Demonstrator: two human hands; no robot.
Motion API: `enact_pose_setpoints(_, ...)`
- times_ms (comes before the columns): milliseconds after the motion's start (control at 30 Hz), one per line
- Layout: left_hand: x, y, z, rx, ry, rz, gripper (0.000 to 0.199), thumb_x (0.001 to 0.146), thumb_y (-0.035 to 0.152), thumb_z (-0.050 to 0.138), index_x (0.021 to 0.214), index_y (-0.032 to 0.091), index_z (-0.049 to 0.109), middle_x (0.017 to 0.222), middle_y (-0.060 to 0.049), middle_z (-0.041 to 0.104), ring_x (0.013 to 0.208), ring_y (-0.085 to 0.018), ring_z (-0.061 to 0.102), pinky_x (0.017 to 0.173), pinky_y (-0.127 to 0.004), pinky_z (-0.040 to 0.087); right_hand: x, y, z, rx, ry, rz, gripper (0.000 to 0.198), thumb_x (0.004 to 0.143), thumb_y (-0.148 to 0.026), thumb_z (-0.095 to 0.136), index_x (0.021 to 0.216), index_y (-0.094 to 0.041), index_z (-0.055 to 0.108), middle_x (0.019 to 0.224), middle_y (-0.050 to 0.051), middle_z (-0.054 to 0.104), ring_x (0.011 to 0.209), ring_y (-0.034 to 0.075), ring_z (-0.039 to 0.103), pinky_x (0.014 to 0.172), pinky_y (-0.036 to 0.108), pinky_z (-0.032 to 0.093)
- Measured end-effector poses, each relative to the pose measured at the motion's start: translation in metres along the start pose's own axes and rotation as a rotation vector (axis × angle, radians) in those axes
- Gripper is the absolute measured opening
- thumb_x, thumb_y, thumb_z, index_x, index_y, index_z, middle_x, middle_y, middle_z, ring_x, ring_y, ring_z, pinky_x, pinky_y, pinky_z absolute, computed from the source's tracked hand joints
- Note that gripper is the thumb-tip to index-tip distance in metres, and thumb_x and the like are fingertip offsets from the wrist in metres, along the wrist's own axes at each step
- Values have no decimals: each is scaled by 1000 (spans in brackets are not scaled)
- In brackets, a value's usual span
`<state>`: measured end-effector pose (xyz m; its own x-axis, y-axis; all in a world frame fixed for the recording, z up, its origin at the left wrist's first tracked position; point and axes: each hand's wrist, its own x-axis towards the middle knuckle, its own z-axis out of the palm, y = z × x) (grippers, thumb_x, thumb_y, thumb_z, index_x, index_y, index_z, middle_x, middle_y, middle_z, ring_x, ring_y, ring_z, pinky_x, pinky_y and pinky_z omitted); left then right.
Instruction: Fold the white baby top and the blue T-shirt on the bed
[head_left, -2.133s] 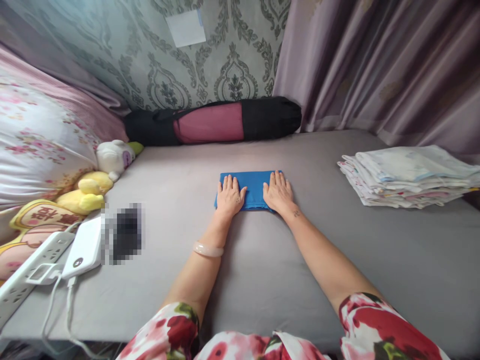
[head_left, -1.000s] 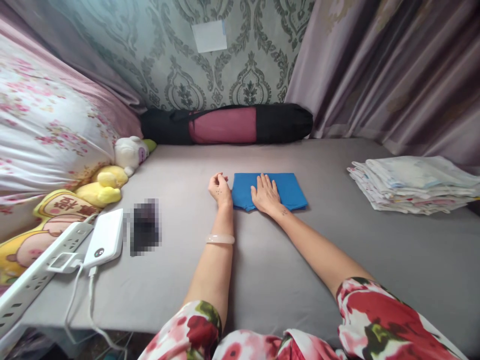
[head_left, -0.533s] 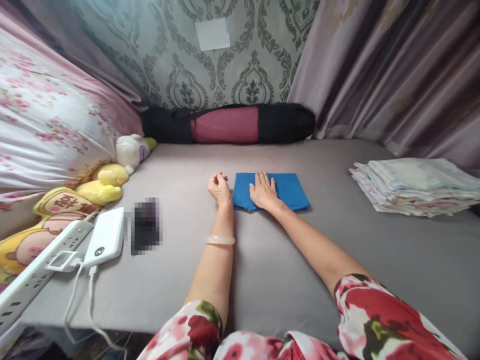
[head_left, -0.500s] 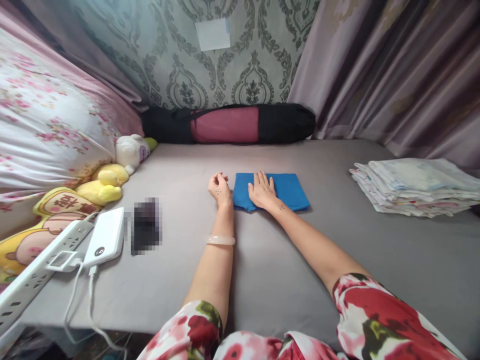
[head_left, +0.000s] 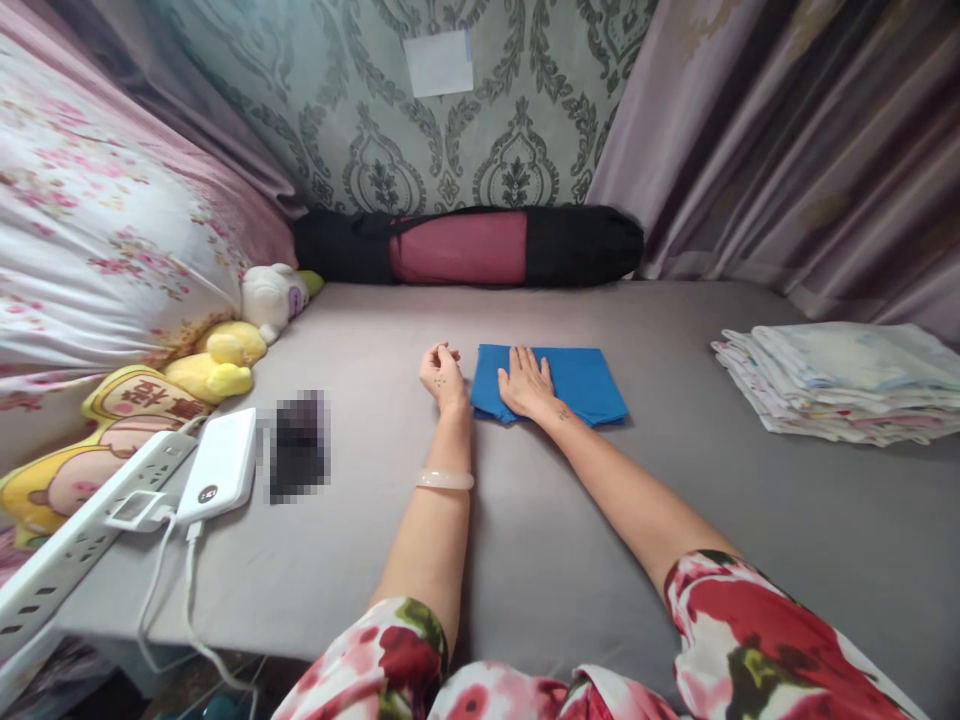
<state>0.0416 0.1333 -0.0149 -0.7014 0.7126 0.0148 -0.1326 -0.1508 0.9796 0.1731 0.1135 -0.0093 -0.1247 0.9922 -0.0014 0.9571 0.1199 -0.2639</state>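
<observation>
A folded blue cloth [head_left: 585, 385] lies on the grey bed sheet in front of me. My right hand [head_left: 525, 382] rests flat on its left half, palm down with the fingers spread. Just left of the cloth's edge is my left hand [head_left: 444, 376], its fingers curled into a loose fist and no object visible in them. A pale bangle [head_left: 444, 480] circles my left wrist.
To the right sits a stack of folded white printed cloths [head_left: 847, 385]. A black and pink long bag [head_left: 465, 247] lies along the wall. Plush toys [head_left: 225, 365], a power strip [head_left: 90, 530], a white power bank [head_left: 217, 465] and a blurred dark item [head_left: 300, 447] are at left.
The view has turned slightly, so surroundings sit a little farther right. My right hand stays flat on the blue cloth, and my left hand stays curled beside it.
</observation>
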Motion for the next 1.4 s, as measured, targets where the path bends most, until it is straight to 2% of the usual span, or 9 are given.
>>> enact_pose_setpoints(133, 0, 1, 0, -10, 5, -3, 20, 83, 27, 47, 89, 15, 62, 71, -3, 64, 69, -13, 65, 66, -25, 50, 4, -12, -3, -23, 27, -6, 64, 97, -35, 27, 150, 1, 27, 159, 19, 23, 148, 30, 17, 119, 52, 10)
enact_pose_setpoints(367, 3, -1, -1, -2, 27, -10, 22, 83, 28, 47, 89, 14, 63, 71, -2, 64, 68, -13, 65, 68, -26, 51, 14, -37, 0, -15, -3, -145, 61, 98, -35, 24, 151, -3, 28, 161, 16, 21, 149, 26, 12, 119, 51, 7)
enact_pose_setpoints(500, 4, -1, -1, 4, 32, -17, 22, 83, 28, 47, 90, 14, 63, 71, -3, 64, 69, -14, 66, 64, -25, 49, 15, -37, 4, 3, -59, -125, 61, 98, -35, 23, 151, -6, 28, 161, 14, 21, 149, 25, 13, 119, 51, 8)
enact_pose_setpoints(767, 5, 1, -3, -20, 43, -15, 22, 83, 27, 47, 90, 14, 64, 71, -3, 64, 69, -13, 65, 64, -24, 48, 14, -38, 1, 1, -72, -124, 60, 97, -32, 27, 151, -6, 28, 161, 14, 19, 149, 26, 12, 119, 51, 9)
enact_pose_setpoints(933, 8, 3, -5, -25, 75, -26, 25, 83, 27, 47, 94, 12, 64, 73, -4, 66, 71, -15, 66, 62, -25, 47, -1, -47, -2, -21, -36, -204, 61, 96, -28, 30, 151, -2, 28, 161, 15, 17, 150, 26, 8, 120, 49, 6)
enact_pose_setpoints(1067, 10, 4, -7, -35, 100, -30, 26, 82, 26, 47, 95, 11, 64, 72, -4, 65, 71, -16, 66, 63, -26, 47, -14, -54, 4, -31, -88, -215, 59, 97, -29, 26, 150, -3, 31, 161, 14, 19, 150, 25, 9, 120, 47, 6)
enact_pose_setpoints(1300, 7, 4, -6, -30, 69, -22, 21, 82, 25, 47, 91, 13, 63, 70, -1, 64, 67, -12, 64, 60, -22, 45, -15, -52, 7, 28, -109, -222, 60, 98, -31, 24, 150, -1, 31, 161, 15, 20, 150, 26, 10, 120, 48, 6)
enact_pose_setpoints(1400, 6, 2, -5, -17, 33, -10, 21, 83, 25, 47, 91, 13, 62, 71, -2, 65, 70, -13, 66, 65, -24, 48, -11, -46, 2, 92, -106, -234, 60, 99, -34, 21, 150, -4, 32, 161, 14, 20, 149, 25, 11, 120, 49, 8)
